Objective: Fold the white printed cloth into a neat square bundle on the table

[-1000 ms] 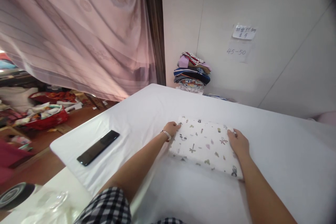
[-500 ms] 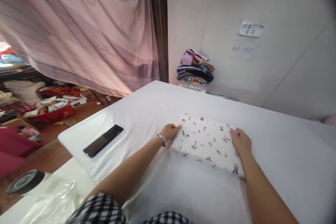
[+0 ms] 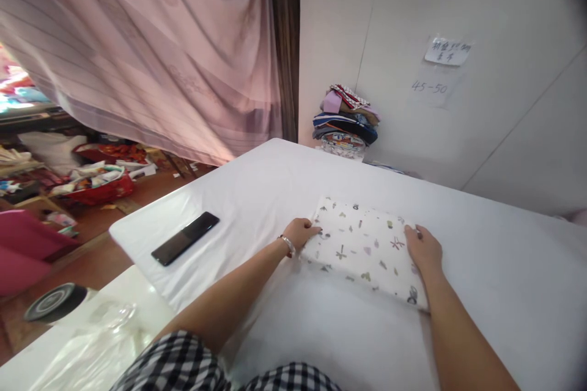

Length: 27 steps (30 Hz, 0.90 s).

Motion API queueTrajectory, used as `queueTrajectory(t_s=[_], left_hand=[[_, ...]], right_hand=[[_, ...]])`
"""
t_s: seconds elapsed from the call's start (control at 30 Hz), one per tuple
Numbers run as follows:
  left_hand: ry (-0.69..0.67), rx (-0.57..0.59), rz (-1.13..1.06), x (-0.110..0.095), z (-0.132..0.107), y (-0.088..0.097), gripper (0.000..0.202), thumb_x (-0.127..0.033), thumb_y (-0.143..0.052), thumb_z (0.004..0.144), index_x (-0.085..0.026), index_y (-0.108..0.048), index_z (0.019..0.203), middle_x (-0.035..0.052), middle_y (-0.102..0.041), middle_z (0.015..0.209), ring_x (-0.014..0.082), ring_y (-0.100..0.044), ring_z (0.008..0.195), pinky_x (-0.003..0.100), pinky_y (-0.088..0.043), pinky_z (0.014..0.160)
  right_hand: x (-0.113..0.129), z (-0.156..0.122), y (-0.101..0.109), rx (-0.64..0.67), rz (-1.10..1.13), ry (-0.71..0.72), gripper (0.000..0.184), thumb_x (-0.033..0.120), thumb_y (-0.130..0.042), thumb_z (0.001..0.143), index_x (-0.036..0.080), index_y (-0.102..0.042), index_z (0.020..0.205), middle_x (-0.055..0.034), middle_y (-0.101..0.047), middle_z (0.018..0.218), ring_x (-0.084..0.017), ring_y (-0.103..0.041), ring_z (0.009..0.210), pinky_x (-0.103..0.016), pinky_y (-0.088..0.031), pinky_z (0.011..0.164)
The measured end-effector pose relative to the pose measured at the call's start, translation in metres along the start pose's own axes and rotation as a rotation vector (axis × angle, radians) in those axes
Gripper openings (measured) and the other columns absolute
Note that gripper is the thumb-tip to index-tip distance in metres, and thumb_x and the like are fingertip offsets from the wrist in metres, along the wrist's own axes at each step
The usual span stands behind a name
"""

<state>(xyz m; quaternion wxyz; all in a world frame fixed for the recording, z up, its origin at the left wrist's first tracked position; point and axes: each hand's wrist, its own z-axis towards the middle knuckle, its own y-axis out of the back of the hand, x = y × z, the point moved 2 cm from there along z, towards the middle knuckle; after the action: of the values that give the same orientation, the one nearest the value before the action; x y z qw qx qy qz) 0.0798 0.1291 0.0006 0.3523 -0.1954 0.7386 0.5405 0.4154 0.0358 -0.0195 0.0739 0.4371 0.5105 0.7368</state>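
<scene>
A folded white cloth [image 3: 364, 245] printed with small coloured shapes lies flat on the white-covered table [image 3: 481, 269]. My left hand [image 3: 303, 232], a bracelet at its wrist, rests at the cloth's left edge with its fingers curled against that edge. Over on the cloth's right end, my right hand [image 3: 424, 248] lies with the fingers pressed down on the fabric. Both hands touch the cloth, one at each end.
A black phone [image 3: 186, 237] lies on the table's left part. A stack of folded clothes [image 3: 346, 122] stands at the far edge by the wall. A pink curtain [image 3: 137, 55] hangs at left. A round dark lid [image 3: 55, 302] and clear plastic [image 3: 92, 342] sit near left.
My hands have stayed at the two ends of the cloth. The view has shifted slightly, so everything sits a little further right in the picture.
</scene>
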Motion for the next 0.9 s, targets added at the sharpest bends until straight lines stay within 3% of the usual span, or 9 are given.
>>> queueTrajectory(t_s=[0.2,0.5,0.77,0.9], left_hand=[[0.030,-0.064,0.019,0.003,-0.016,0.002,0.041,-0.059,-0.057,0.058,-0.019,-0.049,0.066,-0.0031,-0.050,0.059,0.0120,-0.046,0.056,0.022,-0.031,0.049],[0.019,-0.006,0.086,0.004,-0.021,0.002,0.028,-0.044,-0.053,0.067,-0.018,-0.051,0.058,-0.0034,-0.046,0.053,0.0112,-0.044,0.055,0.022,-0.029,0.049],[0.009,0.028,0.146,0.001,-0.021,0.007,0.028,-0.042,-0.051,0.069,-0.018,-0.051,0.054,-0.0040,-0.044,0.048,0.0113,-0.046,0.050,0.023,-0.031,0.048],[-0.012,-0.015,0.246,-0.011,-0.024,0.013,0.025,-0.044,-0.053,0.069,-0.019,-0.057,0.067,-0.0001,-0.058,0.065,0.0156,-0.055,0.062,0.026,-0.039,0.056]], right_hand=[[0.000,0.000,0.000,0.002,0.002,0.003,0.057,0.052,-0.039,0.075,0.013,-0.057,0.112,-0.0111,-0.064,0.087,-0.024,-0.055,0.080,-0.033,-0.039,0.074],[-0.001,-0.001,0.001,0.019,0.004,0.018,0.058,0.051,-0.039,0.075,0.012,-0.056,0.114,-0.0115,-0.064,0.089,-0.025,-0.055,0.083,-0.033,-0.039,0.075],[-0.003,-0.003,0.001,0.051,0.008,0.031,0.062,0.053,-0.039,0.075,0.011,-0.052,0.119,-0.0149,-0.061,0.103,-0.027,-0.054,0.093,-0.034,-0.039,0.080],[-0.003,-0.004,0.001,0.056,0.009,0.039,0.063,0.053,-0.039,0.075,0.010,-0.050,0.120,-0.0156,-0.060,0.105,-0.027,-0.054,0.095,-0.034,-0.038,0.082]])
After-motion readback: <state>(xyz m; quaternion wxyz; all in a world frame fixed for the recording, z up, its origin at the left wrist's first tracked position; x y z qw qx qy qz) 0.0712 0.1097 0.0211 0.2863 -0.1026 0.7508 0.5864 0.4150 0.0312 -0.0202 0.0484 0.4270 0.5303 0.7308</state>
